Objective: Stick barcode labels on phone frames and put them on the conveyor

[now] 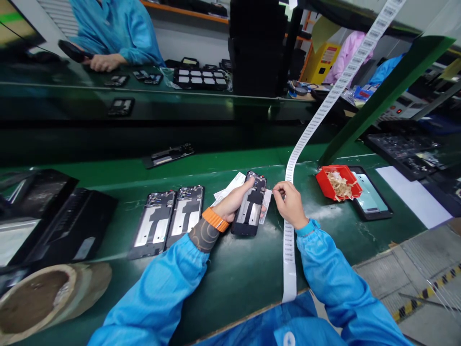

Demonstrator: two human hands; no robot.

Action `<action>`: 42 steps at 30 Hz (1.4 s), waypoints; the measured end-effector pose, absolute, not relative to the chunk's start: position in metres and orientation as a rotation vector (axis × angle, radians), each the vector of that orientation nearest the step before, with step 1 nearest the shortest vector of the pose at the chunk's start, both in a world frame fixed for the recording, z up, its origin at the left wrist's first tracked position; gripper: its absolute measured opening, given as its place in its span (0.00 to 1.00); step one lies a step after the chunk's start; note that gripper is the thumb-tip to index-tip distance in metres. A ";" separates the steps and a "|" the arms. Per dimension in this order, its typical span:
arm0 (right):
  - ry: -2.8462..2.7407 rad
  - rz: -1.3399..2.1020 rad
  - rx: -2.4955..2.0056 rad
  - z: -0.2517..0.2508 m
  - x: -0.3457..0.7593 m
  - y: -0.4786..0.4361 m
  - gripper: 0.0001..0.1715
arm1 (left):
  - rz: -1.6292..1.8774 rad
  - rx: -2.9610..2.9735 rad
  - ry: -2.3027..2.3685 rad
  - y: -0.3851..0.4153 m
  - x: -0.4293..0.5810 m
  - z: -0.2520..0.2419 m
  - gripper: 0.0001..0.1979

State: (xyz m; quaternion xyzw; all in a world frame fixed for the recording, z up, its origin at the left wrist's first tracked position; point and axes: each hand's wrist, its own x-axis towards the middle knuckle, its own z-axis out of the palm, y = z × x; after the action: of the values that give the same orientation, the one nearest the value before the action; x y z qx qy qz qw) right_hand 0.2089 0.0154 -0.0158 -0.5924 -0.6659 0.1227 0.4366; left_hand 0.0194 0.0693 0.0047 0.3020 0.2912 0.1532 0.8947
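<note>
My left hand [236,201] grips an opened smartphone [251,204], its circuit board and silver battery facing up, tilted above the green bench. Beneath that phone lie some printed paper slips [230,186], partly covered by the hand. Just to the right, my right hand [288,203] has its thumb and forefinger pinched together; whatever is between them is too small to make out. A long strip of barcode labels [289,245] passes under the right wrist and rises to the upper right. Two more opened phones [153,223] lie side by side left of my left hand.
A red bin [338,182] of curled scraps stands at right, beside a black tray [372,194]. Black trays [86,226] and a cardboard roll [54,298] occupy the left. Another phone part [171,154] rests farther back. A green post [389,96] slants at right; a co-worker [115,33] sits opposite.
</note>
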 end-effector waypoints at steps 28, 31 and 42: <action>-1.283 0.698 -1.330 -0.011 0.204 0.014 0.07 | 0.474 0.535 0.193 0.063 0.013 0.013 0.41; -1.206 0.796 -1.275 -0.007 0.209 0.015 0.09 | 0.536 0.501 0.231 0.063 0.016 0.015 0.41; -1.093 0.919 -1.139 0.006 0.206 0.008 0.15 | 0.652 0.572 0.458 0.061 0.025 0.014 0.36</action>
State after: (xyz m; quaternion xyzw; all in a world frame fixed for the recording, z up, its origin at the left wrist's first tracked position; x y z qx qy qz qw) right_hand 0.2065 0.0083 0.0057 -0.4934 -0.4738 0.3981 0.6112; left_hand 0.0255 0.0611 0.0136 0.2747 0.2201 0.3132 0.8821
